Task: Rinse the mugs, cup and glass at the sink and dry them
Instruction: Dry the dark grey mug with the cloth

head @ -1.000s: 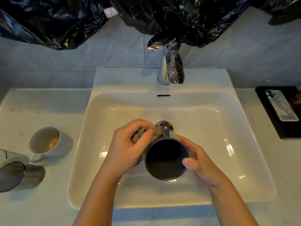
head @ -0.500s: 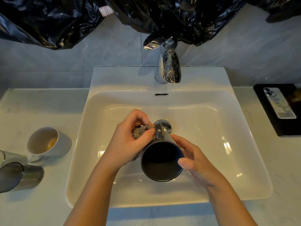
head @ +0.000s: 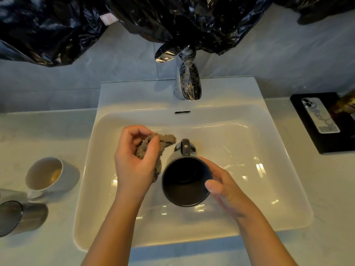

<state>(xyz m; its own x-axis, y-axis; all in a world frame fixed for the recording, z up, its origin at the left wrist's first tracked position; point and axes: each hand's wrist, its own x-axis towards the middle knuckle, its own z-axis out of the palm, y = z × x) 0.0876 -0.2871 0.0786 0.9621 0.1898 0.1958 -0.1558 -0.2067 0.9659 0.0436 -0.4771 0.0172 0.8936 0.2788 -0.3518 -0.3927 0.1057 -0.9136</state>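
The sink (head: 134,89) sat in the middle of the counter (head: 48,131), with the tap (head: 189,81) at its back edge. Over the basin, the right hand (head: 226,191) held the mug (head: 187,181). Just left of it, the left hand (head: 134,162) held a cloth (head: 151,146). Left of the sink sat a cup (head: 51,174), and a glass (head: 21,217) nearer than it. On the right, a tray (head: 303,112) carried a phone (head: 318,116).
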